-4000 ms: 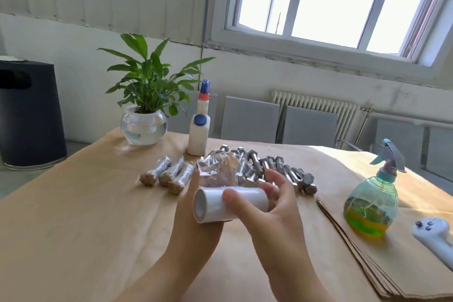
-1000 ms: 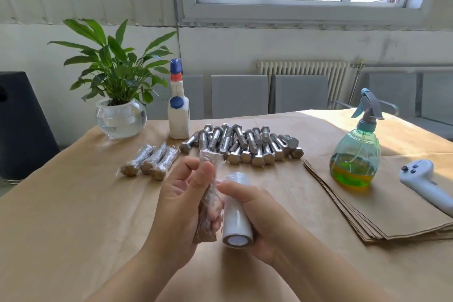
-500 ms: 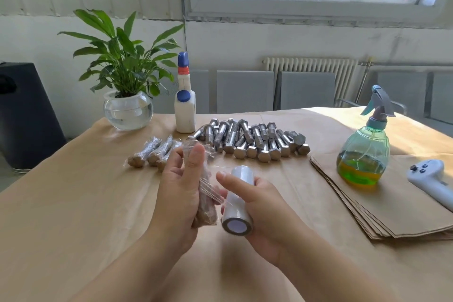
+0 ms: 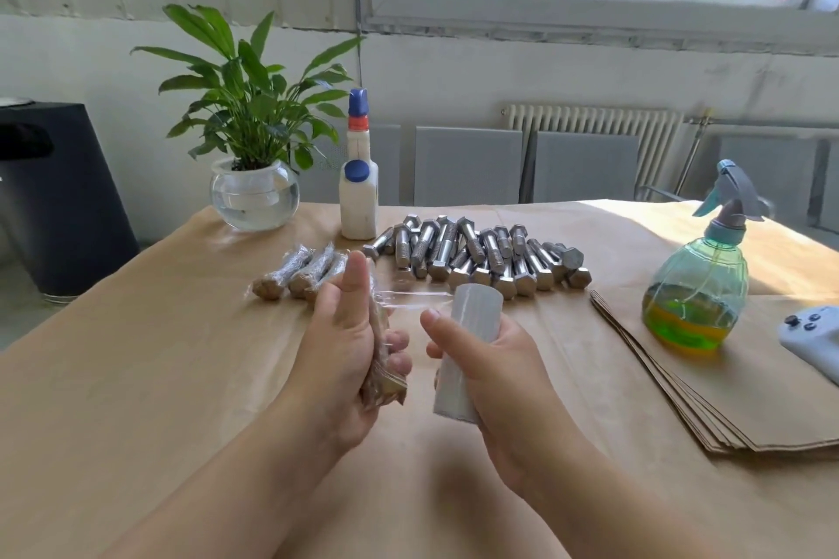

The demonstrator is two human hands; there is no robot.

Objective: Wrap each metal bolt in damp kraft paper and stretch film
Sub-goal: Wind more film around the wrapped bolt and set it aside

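My left hand (image 4: 338, 345) grips a bolt wrapped in brown kraft paper (image 4: 383, 381), held upright with its thumb along the top. My right hand (image 4: 492, 365) grips a white roll of stretch film (image 4: 467, 345), held nearly upright a short way to the right. A thin strand of clear film (image 4: 413, 300) stretches from the roll to the wrapped bolt. Behind the hands lie three finished wrapped bolts (image 4: 297, 271) and a pile of several bare metal bolts (image 4: 481, 256).
A stack of kraft paper sheets (image 4: 708, 390) lies at the right, with a green spray bottle (image 4: 697, 281) and a white controller (image 4: 812, 338) on it. A white glue bottle (image 4: 358, 186) and a potted plant in a glass bowl (image 4: 253, 191) stand at the back.
The right hand has drawn the roll away to the right, so the film now stretches thin between the roll and the wrapped bolt. The left hand keeps its grip on the bolt.
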